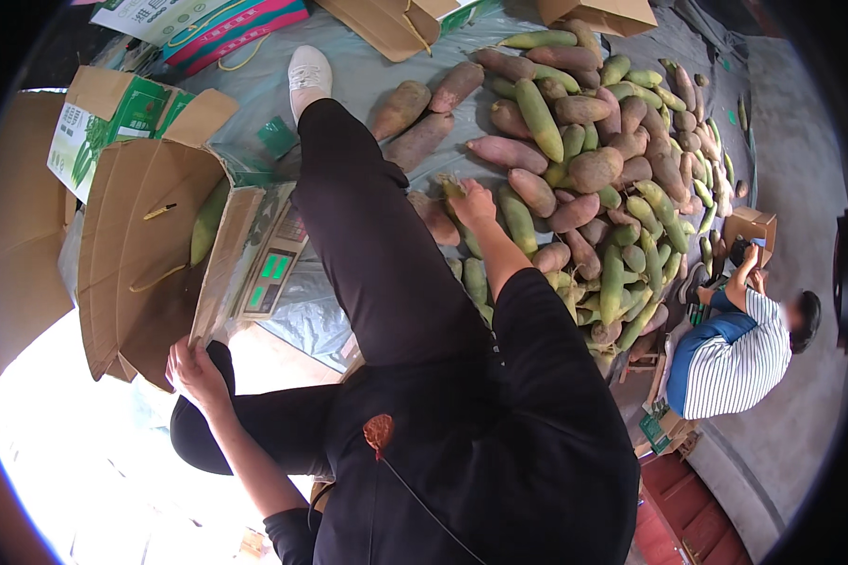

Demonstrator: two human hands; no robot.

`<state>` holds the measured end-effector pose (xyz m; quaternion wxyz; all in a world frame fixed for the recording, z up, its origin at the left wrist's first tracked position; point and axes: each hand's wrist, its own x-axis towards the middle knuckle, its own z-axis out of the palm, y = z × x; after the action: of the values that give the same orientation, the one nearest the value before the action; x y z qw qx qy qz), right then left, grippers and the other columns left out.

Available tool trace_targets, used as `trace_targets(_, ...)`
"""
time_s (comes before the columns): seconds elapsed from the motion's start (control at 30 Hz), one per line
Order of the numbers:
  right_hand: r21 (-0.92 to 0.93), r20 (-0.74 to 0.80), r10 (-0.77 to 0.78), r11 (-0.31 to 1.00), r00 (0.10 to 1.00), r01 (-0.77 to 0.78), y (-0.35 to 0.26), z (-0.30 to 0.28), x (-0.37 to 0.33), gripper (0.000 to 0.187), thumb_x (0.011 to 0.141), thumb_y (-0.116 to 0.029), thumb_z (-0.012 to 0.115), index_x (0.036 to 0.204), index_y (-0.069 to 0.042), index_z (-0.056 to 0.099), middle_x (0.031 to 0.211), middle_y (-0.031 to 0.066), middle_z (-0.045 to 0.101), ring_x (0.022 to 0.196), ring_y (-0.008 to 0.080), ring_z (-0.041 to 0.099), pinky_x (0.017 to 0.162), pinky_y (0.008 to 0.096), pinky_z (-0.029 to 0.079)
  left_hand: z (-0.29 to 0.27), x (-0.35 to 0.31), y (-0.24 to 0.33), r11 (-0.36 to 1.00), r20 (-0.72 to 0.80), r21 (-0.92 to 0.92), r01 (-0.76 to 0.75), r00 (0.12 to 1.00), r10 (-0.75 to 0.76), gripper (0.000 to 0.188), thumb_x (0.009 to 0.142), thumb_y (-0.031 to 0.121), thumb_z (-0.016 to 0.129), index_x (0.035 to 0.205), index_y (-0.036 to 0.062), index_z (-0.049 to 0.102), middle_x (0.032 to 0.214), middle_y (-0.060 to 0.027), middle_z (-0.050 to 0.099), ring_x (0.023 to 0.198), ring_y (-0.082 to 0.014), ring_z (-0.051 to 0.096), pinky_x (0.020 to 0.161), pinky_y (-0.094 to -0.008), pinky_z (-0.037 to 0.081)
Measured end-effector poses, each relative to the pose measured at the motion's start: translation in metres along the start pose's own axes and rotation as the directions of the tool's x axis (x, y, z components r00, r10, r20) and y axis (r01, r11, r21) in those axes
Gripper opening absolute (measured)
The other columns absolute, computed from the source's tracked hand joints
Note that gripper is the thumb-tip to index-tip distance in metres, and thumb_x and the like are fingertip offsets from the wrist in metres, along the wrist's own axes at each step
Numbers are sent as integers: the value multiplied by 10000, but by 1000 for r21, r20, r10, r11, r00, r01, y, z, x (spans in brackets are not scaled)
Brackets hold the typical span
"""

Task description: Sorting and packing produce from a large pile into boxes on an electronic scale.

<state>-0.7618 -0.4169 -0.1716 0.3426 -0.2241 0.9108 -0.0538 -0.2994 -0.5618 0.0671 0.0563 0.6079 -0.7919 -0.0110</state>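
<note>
My left hand [198, 372] pinches the near edge of an open cardboard box [151, 254]. Inside that box lies a green radish [209, 221], partly hidden by the wall. A digital scale [271, 268] with lit green displays shows beside the box, against my leg. My right hand [473, 202] is closed around the stem end of a green radish [452, 185] at the near left edge of a big heap. Most of that radish is hidden by the hand. Long green radishes [537, 118] and pinkish-brown roots [595, 171] make up the heap.
A printed carton [113, 122] stands beyond the open box, with a pink and teal bag [236, 38] at the far left. More cartons [598, 14] lie at the far edge. At right, a person in a striped shirt [740, 358] sits bent toward a small box [752, 226].
</note>
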Motion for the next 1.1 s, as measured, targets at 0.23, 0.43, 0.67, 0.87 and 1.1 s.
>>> trace_targets(0.23, -123, -3, -93, 988, 996, 92, -38, 6, 7, 470, 820, -206, 624, 1275, -211, 504, 1289, 43, 511, 1206, 272, 455, 945, 491, 387, -2, 1, 1, 1000, 14, 8, 11, 1000, -12, 142, 811, 116, 556, 937, 59, 587, 867, -85, 600, 872, -293, 566, 844, -404, 391)
trace_targets(0.43, -398, 85, -227, 885, 970, 242, -39, 17, 21, 261, 841, -299, 563, 1073, -204, 640, 1155, 34, 589, 1149, 251, 500, 879, 471, 427, -5, 5, 6, 1000, -9, 20, -12, 1000, 12, 119, 795, 123, 583, 899, 69, 607, 841, -82, 601, 859, -281, 572, 836, -398, 401)
trace_targets(0.67, -300, 85, -282, 907, 956, 295, -51, 3, -6, 261, 830, -345, 543, 954, -162, 683, 1056, 83, 626, 1039, 308, 560, 839, 472, 467, -17, 5, 13, 999, -18, -27, 32, 999, -33, 99, 771, 86, 594, 868, 75, 615, 806, -88, 592, 845, -286, 569, 857, -398, 396)
trace_targets(0.87, 227, -217, -404, 865, 889, 448, 40, -10, 19, 192, 769, -197, 666, 884, -44, 681, 908, 164, 649, 861, 352, 610, 782, 385, 481, -15, 10, 15, 999, -5, -35, 38, 999, -38, 89, 781, 102, 609, 869, 89, 619, 810, -74, 595, 838, -270, 569, 857, -400, 399)
trace_targets(1.1, 670, -202, -276, 661, 940, 338, 51, -77, -9, 162, 867, -91, 619, 1001, 0, 636, 850, 1, 604, 777, 103, 539, 698, 247, 437, -18, 6, 10, 997, -39, -49, 58, 997, -60, 89, 770, 110, 622, 856, 84, 620, 801, -71, 590, 826, -274, 565, 861, -406, 396)
